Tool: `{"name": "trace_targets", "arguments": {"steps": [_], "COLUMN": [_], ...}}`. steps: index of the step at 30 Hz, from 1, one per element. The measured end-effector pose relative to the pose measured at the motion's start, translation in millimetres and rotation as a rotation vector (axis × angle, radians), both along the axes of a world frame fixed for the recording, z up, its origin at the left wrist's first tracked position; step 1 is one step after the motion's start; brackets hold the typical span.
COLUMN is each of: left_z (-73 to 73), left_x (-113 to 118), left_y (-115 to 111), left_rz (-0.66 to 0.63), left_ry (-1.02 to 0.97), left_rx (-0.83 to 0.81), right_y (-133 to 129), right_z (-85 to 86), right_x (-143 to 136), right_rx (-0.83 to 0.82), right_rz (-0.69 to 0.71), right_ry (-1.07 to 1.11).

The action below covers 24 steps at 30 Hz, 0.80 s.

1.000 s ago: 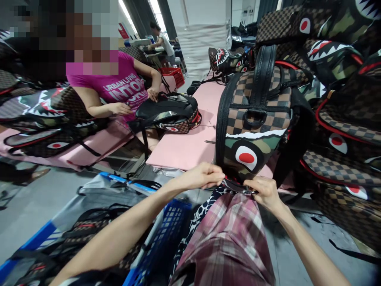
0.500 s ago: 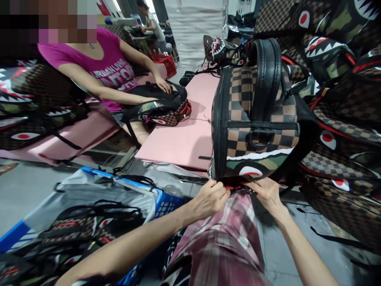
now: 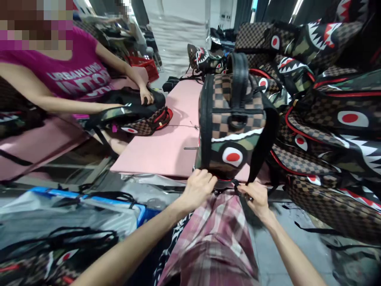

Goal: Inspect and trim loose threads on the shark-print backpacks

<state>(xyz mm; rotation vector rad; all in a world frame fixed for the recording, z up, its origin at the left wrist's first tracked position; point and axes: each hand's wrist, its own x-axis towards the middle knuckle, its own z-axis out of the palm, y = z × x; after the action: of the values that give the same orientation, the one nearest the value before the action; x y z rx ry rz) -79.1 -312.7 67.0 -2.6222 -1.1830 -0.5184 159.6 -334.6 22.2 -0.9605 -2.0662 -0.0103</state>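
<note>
One curled left hand point(image 3: 200, 186) gripped the checkered backpack point(image 3: 238, 137) by its lower edge; the right hand point(image 3: 256, 196) pinched a black strap point(image 3: 235, 183).

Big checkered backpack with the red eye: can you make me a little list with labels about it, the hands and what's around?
Backpack: handle up, at the pink table's near edge
Left hand: closed at the backpack's lower edge
Right hand: pinching a black strap
Checkered bags: piled on the right
Co-worker: one hand on another bag
Blue crate: lower left, more bags inside
</note>
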Motion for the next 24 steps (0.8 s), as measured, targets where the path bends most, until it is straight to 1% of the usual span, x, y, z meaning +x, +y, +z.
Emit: {"name": "trace_targets", "arguments": {"steps": [2,3,4,5,6,7,8,9,10,11,12,13,14,15,16,17,19,20,21,22,24], "left_z": [5.3,7.7,9.6,11.1,12.1,12.9,13.8,15.5,18.6,23.6,31.1,41.2,53.7,68.1,83.4,98.6,124.7,134.1,140.7,144.5,145.9], "left_x": [-15,-22,-28,-32,-35,-37,-37,-37,-37,-38,-39,-41,-43,-45,-47,-47,-43,-38,-33,-27,-17], "left_y": [12,17,19,20,19,17,14,11,8,5,3,2,2,4,8,14,31,42,52,61,75], "left_rz": [0.052,0.050,0.033,0.011,-0.008,-0.022,-0.040,-0.062,-0.087,-0.113,-0.133,-0.134,-0.112,-0.076,-0.039,-0.009,0.025,0.032,0.036,0.039,0.023], "left_ry": [0.014,0.020,0.027,0.031,0.026,0.013,-0.009,-0.050,-0.117,-0.210,-0.325,-0.450,-0.574,-0.677,-0.747,-0.786,-0.806,-0.821,-0.855,-0.911,-1.046], "left_rx": [-0.064,-0.100,-0.134,-0.162,-0.176,-0.179,-0.173,-0.156,-0.127,-0.085,-0.031,0.030,0.094,0.157,0.210,0.246,0.253,0.221,0.157,0.069,-0.112], "right_y": [-9,-10,-7,0,11,24,38,53,66,78,88,97,105,111,115,119,121,120,117,112,100], "right_z": [7.8,17.0,30.3,48.1,70.0,95.2,122.4,149.7,175.1,196.6,212.6,222.5,226.3,225.2,220.6,214.3,202.7,199.4,198.1,198.6,203.0], "right_x": [0,2,7,12,16,19,20,19,14,8,0,-7,-14,-20,-24,-25,-24,-22,-20,-19,-21], "right_rx": [0.005,0.012,0.029,0.057,0.093,0.129,0.159,0.173,0.166,0.136,0.097,0.058,0.026,0.002,-0.010,-0.014,-0.018,-0.013,0.006,0.044,0.145], "right_rz": [-0.001,-0.041,-0.103,-0.176,-0.249,-0.304,-0.329,-0.316,-0.270,-0.209,-0.149,-0.101,-0.066,-0.043,-0.028,-0.016,0.008,0.014,0.011,0.000,-0.029], "right_ry": [0.116,0.186,0.261,0.337,0.409,0.463,0.489,0.491,0.468,0.422,0.364,0.308,0.267,0.247,0.247,0.262,0.290,0.290,0.287,0.279,0.213]}}
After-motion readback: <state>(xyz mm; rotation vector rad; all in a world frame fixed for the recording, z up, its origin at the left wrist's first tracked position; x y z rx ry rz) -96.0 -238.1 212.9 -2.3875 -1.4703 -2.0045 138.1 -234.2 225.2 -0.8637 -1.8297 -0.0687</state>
